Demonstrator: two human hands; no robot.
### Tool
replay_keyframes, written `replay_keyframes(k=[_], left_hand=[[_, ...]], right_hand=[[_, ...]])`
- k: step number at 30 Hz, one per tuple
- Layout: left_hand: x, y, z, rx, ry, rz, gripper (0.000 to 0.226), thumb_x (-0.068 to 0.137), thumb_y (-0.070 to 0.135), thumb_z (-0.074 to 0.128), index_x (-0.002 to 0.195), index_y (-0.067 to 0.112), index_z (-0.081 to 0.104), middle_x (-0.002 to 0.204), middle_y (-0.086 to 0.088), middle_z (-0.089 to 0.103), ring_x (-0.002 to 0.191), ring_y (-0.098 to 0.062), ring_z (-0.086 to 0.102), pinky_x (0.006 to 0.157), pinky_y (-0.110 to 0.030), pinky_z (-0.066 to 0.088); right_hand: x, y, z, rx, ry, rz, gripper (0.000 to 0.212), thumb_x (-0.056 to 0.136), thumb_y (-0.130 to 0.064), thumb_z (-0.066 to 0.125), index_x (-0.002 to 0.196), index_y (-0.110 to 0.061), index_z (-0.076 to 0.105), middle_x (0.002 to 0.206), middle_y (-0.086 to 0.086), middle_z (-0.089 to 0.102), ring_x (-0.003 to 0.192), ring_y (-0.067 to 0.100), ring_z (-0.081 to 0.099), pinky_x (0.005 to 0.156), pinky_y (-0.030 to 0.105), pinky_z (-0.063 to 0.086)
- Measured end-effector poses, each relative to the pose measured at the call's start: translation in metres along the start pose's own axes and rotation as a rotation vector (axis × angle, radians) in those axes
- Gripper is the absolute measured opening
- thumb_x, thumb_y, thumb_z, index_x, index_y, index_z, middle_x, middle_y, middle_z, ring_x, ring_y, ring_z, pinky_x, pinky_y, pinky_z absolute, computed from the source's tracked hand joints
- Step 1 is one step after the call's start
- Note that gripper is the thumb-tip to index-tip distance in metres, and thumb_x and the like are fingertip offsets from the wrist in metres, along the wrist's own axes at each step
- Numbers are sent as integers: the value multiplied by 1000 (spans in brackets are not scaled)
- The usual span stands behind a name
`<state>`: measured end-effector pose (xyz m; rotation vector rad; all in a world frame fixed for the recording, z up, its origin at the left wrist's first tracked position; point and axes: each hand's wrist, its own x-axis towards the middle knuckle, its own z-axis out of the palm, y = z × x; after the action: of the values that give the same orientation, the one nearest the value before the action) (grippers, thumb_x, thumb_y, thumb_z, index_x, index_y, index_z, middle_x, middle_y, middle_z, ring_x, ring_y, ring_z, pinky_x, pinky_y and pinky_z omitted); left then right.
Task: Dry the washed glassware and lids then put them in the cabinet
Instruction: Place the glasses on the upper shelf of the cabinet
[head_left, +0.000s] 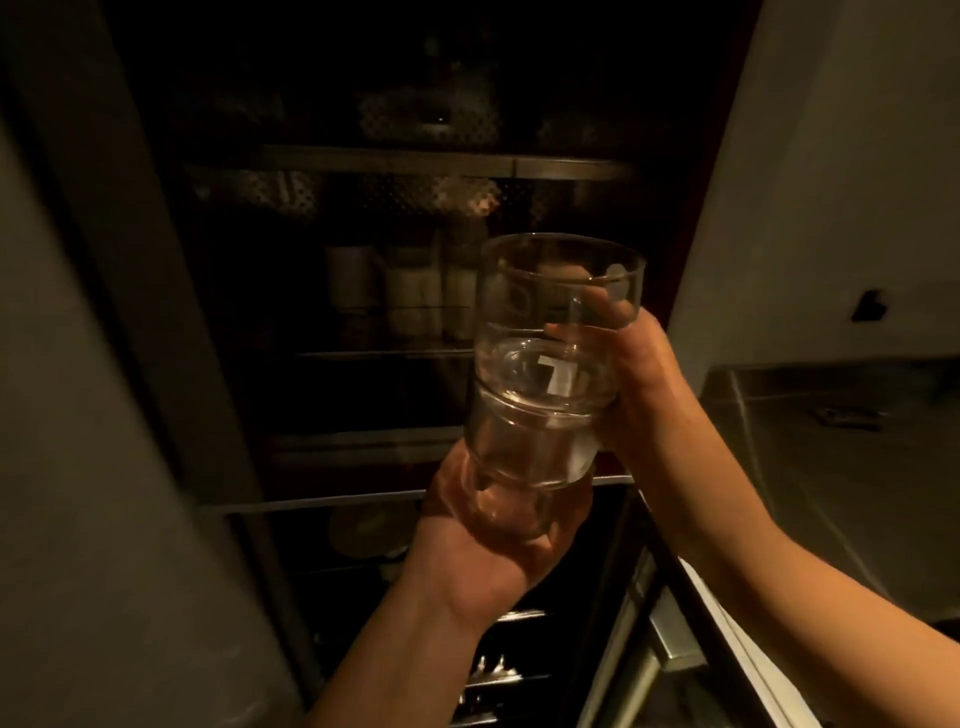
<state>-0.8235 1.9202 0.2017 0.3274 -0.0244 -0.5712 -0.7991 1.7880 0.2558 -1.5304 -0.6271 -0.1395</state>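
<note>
Two clear drinking glasses are stacked, one nested in the other, and held up in front of an open dark cabinet. The upper glass is gripped at its side by my right hand, with the thumb on its wall. The lower glass rests in my left hand, which cups its base from below. Both glasses stand upright, slightly tilted left. The cabinet's shelves lie behind them.
On the middle shelf stand several pale jars or cups. Patterned items sit on the upper shelves. The open cabinet door is at left. A steel counter runs at right, and a lower rack glints below.
</note>
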Motion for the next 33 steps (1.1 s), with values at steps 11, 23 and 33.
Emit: replay_keyframes(k=[11, 23, 33], left_hand=[[-92, 36, -26, -162, 139, 231, 37, 86, 33, 57, 96, -1, 69, 97, -21, 69, 78, -37, 68, 73, -43, 55], [-164, 40, -46, -225, 132, 430, 45, 77, 32, 60, 110, 2, 62, 100, -20, 68, 82, -37, 68, 67, -46, 58], [-188, 40, -56, -215, 136, 542, 40, 91, 39, 48, 100, 4, 66, 98, -16, 70, 86, -32, 69, 76, -43, 57]], right_hand=[[-11, 2, 97, 273, -76, 89, 63, 94, -59, 16, 124, -19, 54, 118, -1, 66, 109, 14, 62, 87, 33, 53], [-13, 119, 164, 1142, 323, 877, 69, 98, -48, 29, 144, 3, 22, 145, 28, 32, 132, 39, 36, 107, 47, 30], [-4, 166, 177, 1364, 510, 914, 74, 97, -48, 30, 148, -1, 4, 152, 26, 13, 139, 41, 17, 114, 51, 16]])
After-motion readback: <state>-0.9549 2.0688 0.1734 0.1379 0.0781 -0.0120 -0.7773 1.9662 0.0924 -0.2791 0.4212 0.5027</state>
